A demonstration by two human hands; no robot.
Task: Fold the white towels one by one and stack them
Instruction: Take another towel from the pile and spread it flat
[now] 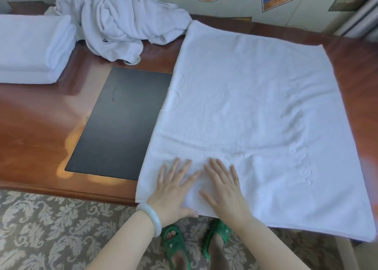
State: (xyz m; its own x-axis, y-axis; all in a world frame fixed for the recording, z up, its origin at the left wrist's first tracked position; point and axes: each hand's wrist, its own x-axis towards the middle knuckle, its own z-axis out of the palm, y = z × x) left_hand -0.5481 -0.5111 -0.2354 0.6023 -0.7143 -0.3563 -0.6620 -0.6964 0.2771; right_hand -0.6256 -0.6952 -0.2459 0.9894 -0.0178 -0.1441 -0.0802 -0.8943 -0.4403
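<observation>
Neither grip holds anything: left hand and right hand press flat, fingers spread, on the near edge of the white towel lying spread over the tabletop.

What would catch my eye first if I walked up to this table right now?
First, the large white terry towel spread flat over the right half of the reddish wooden table, with the person's left hand and right hand pressed flat, side by side, near its front edge. Next, the crumpled heap of white towels at the back left, and the neat stack of folded white towels at the far left.
</observation>
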